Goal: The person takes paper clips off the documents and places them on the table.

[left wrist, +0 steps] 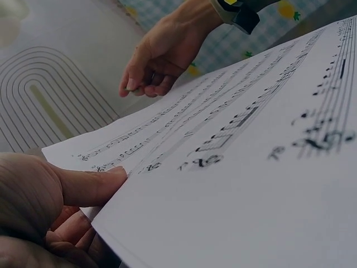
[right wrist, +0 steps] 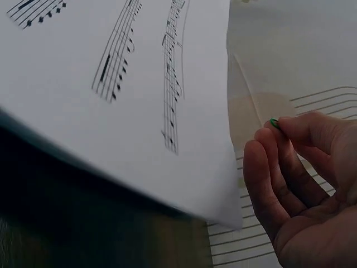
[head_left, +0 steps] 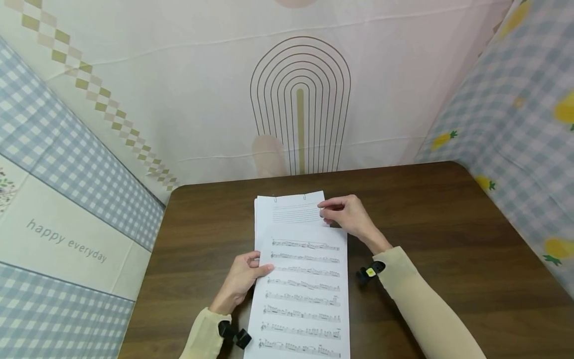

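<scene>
My left hand (head_left: 242, 276) grips the left edge of a sheet of printed music (head_left: 305, 299), with the thumb (left wrist: 95, 184) on top and the fingers curled underneath. The sheet is raised and overlaps the lower part of a paper stack (head_left: 264, 214). My right hand (head_left: 350, 214) is by the top right of that stack, above the sheet's upper edge. Its thumb and index finger pinch a small green paper clip (right wrist: 274, 123), of which only a looped end shows in the right wrist view. Two clips (head_left: 275, 199) sit along the stack's top edge.
Beneath the papers is a dark brown wooden table (head_left: 202, 224). A pale patterned cloth (head_left: 202, 99) hangs behind it, with blue checked cloths at both sides. Each wrist wears a black camera band (head_left: 369, 272).
</scene>
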Demonstrator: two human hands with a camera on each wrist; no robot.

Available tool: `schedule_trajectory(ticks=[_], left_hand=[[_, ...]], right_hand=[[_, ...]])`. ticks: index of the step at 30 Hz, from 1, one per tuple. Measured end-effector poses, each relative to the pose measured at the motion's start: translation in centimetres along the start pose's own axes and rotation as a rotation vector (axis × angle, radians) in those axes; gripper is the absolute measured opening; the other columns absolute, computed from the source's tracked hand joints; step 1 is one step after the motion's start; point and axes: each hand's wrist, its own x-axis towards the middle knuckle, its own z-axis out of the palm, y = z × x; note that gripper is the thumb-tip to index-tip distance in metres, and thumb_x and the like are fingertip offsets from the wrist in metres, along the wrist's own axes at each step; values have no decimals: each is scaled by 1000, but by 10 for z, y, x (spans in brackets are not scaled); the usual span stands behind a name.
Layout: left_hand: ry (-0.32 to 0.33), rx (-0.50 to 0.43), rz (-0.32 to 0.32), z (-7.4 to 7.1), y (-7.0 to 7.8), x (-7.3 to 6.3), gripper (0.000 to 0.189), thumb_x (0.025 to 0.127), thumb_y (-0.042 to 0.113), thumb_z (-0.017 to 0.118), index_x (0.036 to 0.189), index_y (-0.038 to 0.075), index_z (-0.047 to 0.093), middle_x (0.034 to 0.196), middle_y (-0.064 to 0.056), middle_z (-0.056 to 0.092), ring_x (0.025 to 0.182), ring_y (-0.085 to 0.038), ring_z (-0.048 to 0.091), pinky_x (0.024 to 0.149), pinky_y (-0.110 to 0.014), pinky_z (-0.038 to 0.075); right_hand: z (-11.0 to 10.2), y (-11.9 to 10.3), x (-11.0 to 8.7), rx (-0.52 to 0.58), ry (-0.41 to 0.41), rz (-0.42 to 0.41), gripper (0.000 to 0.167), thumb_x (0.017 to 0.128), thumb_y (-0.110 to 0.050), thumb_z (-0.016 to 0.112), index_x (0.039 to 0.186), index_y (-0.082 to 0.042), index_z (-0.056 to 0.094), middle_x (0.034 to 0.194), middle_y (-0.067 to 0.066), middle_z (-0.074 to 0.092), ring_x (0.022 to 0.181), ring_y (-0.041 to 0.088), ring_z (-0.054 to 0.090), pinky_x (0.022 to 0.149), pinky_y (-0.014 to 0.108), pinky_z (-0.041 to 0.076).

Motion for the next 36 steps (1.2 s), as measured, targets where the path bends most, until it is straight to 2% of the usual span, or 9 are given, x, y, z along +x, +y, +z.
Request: schedule_trajectory(ticks=[4, 7, 14, 21, 29, 36], left_hand=[[19, 11, -5, -2, -1, 1, 38, 99, -2, 74, 135, -12, 65, 103, -16, 84, 81, -20, 83, 72, -32, 69], [33, 19, -4, -4, -1, 0, 39, 99, -3, 73, 136, -11, 64, 104, -17, 84, 82, -20, 83, 72, -32, 68], [54, 30, -3, -9, 2, -1, 39, 99, -2, 74, 136, -12, 64, 104, -17, 84, 80, -18, 82, 72, -30, 67], [61, 29, 1, -12, 4, -1, 33, 99, -2, 73, 131, -10, 67, 102, -15, 85, 81, -19, 83, 72, -31, 68], [52, 24, 6, -13, 3, 0, 35, 100, -2, 74, 132, -11, 65, 101, -14, 85, 81, -19, 83, 73, -31, 68], [57, 17, 0, -13, 3, 0, 34, 99, -3, 73, 131, -12, 65, 100, -14, 85, 81, -19, 83, 72, -31, 68]], right_hand=[[-11, 5, -3, 28, 25, 15, 29, 100, -7, 78, 127, 5, 78, 120, 25, 80, 90, 25, 79, 78, 23, 66], [-20, 11, -6, 5, 49, 21, 29, 101, -10, 78, 127, 4, 78, 119, 25, 80, 88, 21, 78, 79, 21, 64], [-33, 29, -17, -21, 75, 26, 31, 102, -14, 78, 128, 2, 78, 113, 25, 81, 85, 16, 76, 80, 28, 66], [-40, 49, -22, -45, 91, 100, 28, 103, -10, 76, 127, 4, 77, 117, 26, 80, 87, 21, 79, 79, 25, 66], [-45, 68, -27, -132, 86, 166, 23, 104, -10, 74, 123, 1, 80, 109, 22, 81, 83, 17, 76, 76, 23, 63], [-43, 74, -26, -294, 84, 169, 20, 104, -9, 72, 119, -1, 82, 109, 20, 82, 79, 15, 74, 73, 27, 63]])
